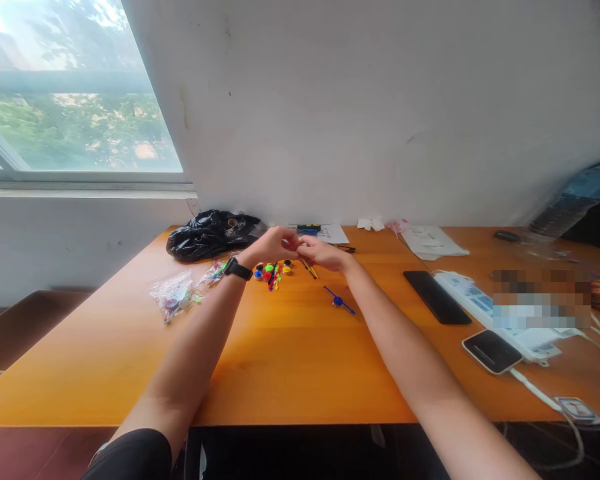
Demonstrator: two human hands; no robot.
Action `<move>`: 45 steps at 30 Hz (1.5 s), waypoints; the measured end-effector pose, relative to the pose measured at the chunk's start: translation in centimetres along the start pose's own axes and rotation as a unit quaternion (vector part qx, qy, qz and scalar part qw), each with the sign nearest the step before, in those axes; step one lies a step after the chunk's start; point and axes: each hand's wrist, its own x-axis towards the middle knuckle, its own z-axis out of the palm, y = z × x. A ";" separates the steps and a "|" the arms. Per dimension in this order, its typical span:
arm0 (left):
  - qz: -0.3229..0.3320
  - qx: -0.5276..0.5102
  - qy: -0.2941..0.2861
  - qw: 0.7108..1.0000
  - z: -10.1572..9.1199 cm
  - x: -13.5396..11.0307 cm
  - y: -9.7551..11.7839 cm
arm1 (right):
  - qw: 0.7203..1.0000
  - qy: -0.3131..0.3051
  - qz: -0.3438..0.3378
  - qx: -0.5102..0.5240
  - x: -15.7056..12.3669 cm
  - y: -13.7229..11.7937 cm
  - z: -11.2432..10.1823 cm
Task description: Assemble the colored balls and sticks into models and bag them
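My left hand (273,245) and my right hand (320,253) meet over the far middle of the orange table (290,360), fingers pinched together on a small piece too tiny to name. A black watch sits on my left wrist. Just below the hands lies a cluster of small coloured plastic pieces (273,271) in blue, red, green, yellow and black. A thin yellow stick (310,269) lies under my right hand. Nearer to me, a blue assembled piece with a round hub and thin arms (339,301) rests on the table.
Clear bags of coloured parts (175,295) lie at the left, a black plastic bag (210,235) behind them. Papers (433,241) sit by the wall. At the right are a black phone (437,297), a white power strip (485,307), and a second phone (491,351) with a cable.
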 end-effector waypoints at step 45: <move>-0.080 0.234 -0.165 0.955 -0.8 -0.5 -2.1 | 0.885 -0.152 0.202 -0.392 -2.6 -1.9 -5.7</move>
